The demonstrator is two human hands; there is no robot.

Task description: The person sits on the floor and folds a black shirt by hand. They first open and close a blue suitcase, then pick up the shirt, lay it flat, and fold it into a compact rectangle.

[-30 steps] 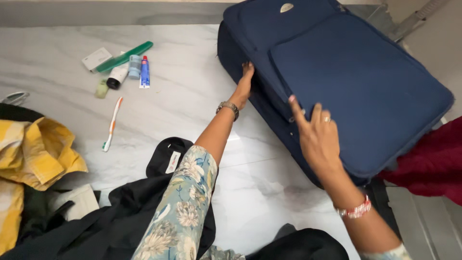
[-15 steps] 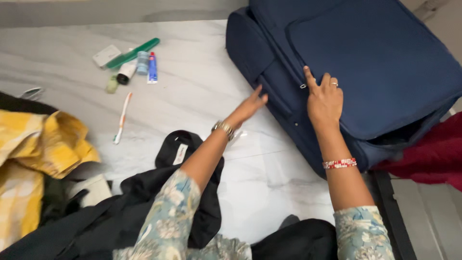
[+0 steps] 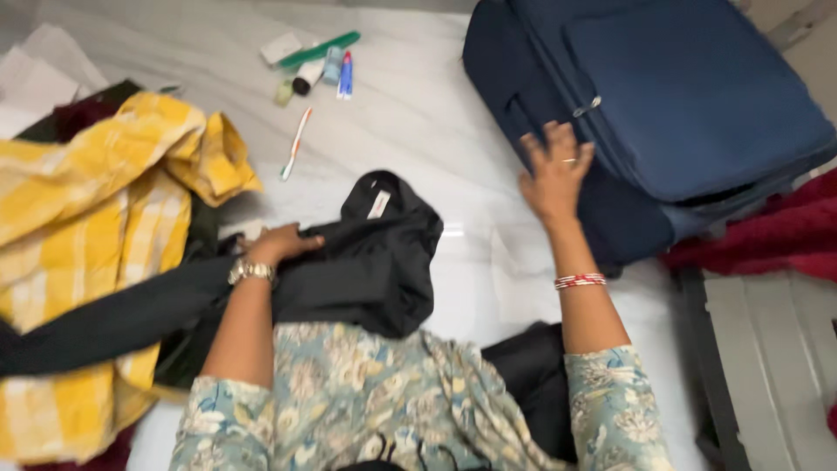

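1. Left hand [image 3: 277, 244] lies on a black cloth [image 3: 366, 262] on the floor. Fingers are bent down onto the cloth, knuckles up; they look shut on a fold of it.
2. A watch [image 3: 250, 271] sits on the left wrist.
3. The black cloth is bunched up right in front of the person, w/ a small white tag [image 3: 378, 204] near its top.
4. Right hand [image 3: 554, 174] is up by the blue suitcase [image 3: 689, 105]. Fingers are spread wide apart & hold nothing. The hand is blurry, so can't tell if the tips touch the suitcase side or just hang near it.
5. A ring shows on 1 finger, & a red & white bracelet [image 3: 580, 281] is on the right wrist.
6. The suitcase lies flat at top right on the white floor [image 3: 436, 113]. Its lid is down, w/ a silver zip pull [image 3: 586, 107] on top.
7. A yellow checked cloth [image 3: 96, 218] lies in a heap on the left, just beside the black cloth.
8. A toothbrush [image 3: 296, 144] lies on the floor above the black cloth.
9. Further up is a small bunch of wash things: a green toothbrush case [image 3: 318, 50], little tubes & bottles [image 3: 327, 71].
10. A dark red cloth [image 3: 767, 235] lies under the suitcase's near edge, at right.
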